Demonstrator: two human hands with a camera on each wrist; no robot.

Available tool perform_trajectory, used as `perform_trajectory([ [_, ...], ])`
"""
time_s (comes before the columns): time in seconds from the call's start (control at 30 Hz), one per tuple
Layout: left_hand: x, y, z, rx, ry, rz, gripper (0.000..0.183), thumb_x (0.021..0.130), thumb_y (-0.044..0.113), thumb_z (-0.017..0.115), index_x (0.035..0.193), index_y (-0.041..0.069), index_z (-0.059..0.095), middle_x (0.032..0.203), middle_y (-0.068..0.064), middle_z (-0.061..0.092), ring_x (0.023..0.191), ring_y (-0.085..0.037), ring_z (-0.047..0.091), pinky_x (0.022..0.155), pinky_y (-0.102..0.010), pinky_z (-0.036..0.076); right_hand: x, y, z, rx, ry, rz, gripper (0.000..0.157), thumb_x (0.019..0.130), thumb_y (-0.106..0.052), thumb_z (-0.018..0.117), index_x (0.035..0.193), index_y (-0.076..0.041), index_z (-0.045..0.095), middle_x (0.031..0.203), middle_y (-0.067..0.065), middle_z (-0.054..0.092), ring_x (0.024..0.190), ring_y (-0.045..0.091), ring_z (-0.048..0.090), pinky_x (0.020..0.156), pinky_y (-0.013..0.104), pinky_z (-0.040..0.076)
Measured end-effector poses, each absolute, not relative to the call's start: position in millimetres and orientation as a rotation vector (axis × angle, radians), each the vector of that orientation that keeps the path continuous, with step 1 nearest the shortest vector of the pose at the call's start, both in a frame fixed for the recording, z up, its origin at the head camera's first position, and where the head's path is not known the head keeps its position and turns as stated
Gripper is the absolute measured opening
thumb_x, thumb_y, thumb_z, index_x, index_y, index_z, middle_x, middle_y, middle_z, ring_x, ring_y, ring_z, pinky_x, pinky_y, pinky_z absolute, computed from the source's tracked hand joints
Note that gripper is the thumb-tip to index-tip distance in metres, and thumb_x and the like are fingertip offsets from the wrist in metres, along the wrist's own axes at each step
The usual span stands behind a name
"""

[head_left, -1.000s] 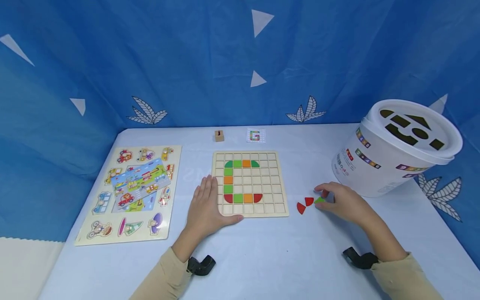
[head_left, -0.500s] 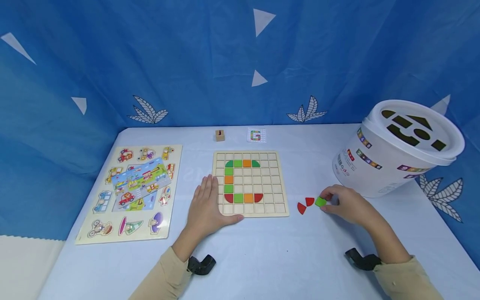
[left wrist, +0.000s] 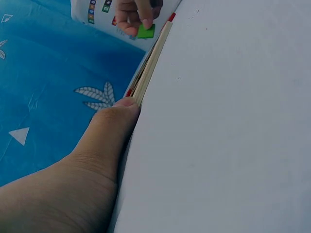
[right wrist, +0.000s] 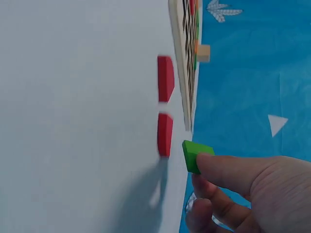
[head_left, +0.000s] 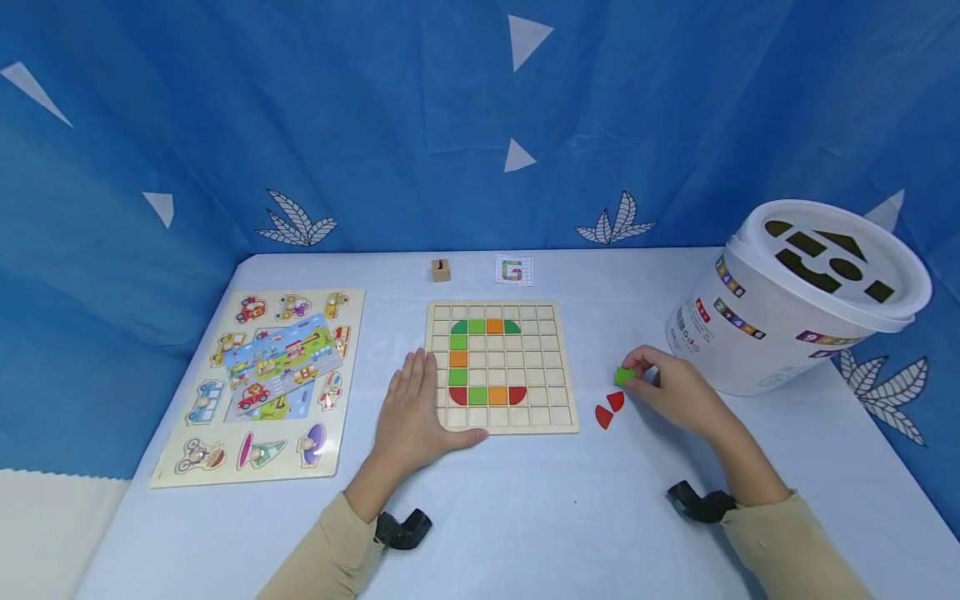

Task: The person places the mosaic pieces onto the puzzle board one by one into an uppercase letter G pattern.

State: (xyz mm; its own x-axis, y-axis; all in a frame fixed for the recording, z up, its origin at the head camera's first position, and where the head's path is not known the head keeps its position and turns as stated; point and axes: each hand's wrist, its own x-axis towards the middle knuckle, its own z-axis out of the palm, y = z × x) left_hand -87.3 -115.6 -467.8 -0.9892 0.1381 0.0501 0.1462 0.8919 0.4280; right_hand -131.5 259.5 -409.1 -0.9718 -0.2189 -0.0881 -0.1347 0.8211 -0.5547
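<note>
My right hand [head_left: 675, 393] pinches a green square tile [head_left: 624, 377] between thumb and fingers, lifted off the table in the right wrist view [right wrist: 194, 154]. Just below it on the table lie two red quarter-round tiles, one nearer the hand [head_left: 615, 402] and one further left [head_left: 603, 417]. My left hand [head_left: 411, 412] lies flat with straight fingers along the left edge of a wooden grid board [head_left: 540, 358], its thumb at the front edge. Green, orange and red tiles sit in the board's cells in a C-like outline.
A small card [head_left: 514, 270] with a coloured G pattern and a wooden cube [head_left: 440, 270] lie behind the board. At left is a vehicle puzzle board [head_left: 168, 467] with picture cards [head_left: 281, 367] on it. A white bucket [head_left: 750, 333] with a shape-hole lid stands at right.
My right hand has picked the green tile up from the table and moved it left and away from me. The nearer red tile has shifted slightly. My left hand stays in place.
</note>
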Motion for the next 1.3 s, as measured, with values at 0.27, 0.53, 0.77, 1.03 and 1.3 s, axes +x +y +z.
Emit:
perform_trajectory([
  [0.27, -87.0, -115.6, -466.4, -0.228, -3.035, -0.687, 0.138, 0.062, 0.087, 0.065, 0.158, 0.001, 0.016, 0.167, -0.017, 0.011, 0.156, -0.033, 0.006, 0.125, -0.053, 0.015, -142.9, 210.9, -410.5, -0.33, 2.768, -0.972, 0.018, 0.092, -0.015, 0.069, 0.108, -0.019, 0.062, 0.096, 0.003, 0.059, 0.064, 0.02, 0.052, 0.049, 0.026, 0.047],
  [0.53, -86.8, -114.8, -466.0, -0.222, -3.034, -0.674, 0.138, 0.062, 0.088, 0.064, 0.158, 0.001, 0.017, 0.167, -0.017, 0.012, 0.156, -0.033, 0.007, 0.125, -0.053, 0.016, -149.6, 163.3, -413.2, -0.437, 2.691, -1.037, 0.017, 0.092, -0.017, 0.07, 0.107, -0.021, 0.064, 0.093, 0.0, 0.06, 0.064, 0.017, 0.052, 0.052, 0.024, 0.044],
  [0.77, -87.0, -115.1, -465.1, -0.21, -3.059, -0.666, 0.139, 0.062, 0.089, 0.063, 0.158, 0.001, 0.014, 0.167, -0.016, 0.011, 0.156, -0.031, 0.005, 0.125, -0.051, 0.014, -154.0, 141.0, -419.8, -0.492, 2.67, -1.046, 0.016, 0.092, -0.018, 0.071, 0.106, -0.023, 0.064, 0.09, -0.002, 0.061, 0.067, 0.017, 0.052, 0.059, 0.027, 0.046],
  [1.03, -87.0, -114.4, -463.9, -0.213, -3.068, -0.659, 0.138, 0.063, 0.089, 0.063, 0.158, 0.001, 0.015, 0.167, -0.015, 0.011, 0.156, -0.031, 0.005, 0.126, -0.05, 0.013, -152.9, 132.3, -422.5, -0.508, 2.642, -1.027, 0.014, 0.091, -0.017, 0.072, 0.103, -0.022, 0.065, 0.09, -0.004, 0.061, 0.077, 0.017, 0.055, 0.068, 0.028, 0.048],
  [1.3, -87.1, -114.6, -463.9, -0.205, -3.073, -0.656, 0.138, 0.062, 0.089, 0.063, 0.158, 0.001, 0.014, 0.167, -0.015, 0.01, 0.156, -0.031, 0.005, 0.126, -0.05, 0.014, -151.1, 129.8, -419.3, -0.541, 2.703, -0.947, 0.012, 0.091, -0.016, 0.072, 0.101, -0.022, 0.069, 0.098, -0.006, 0.063, 0.089, 0.016, 0.057, 0.081, 0.031, 0.051],
])
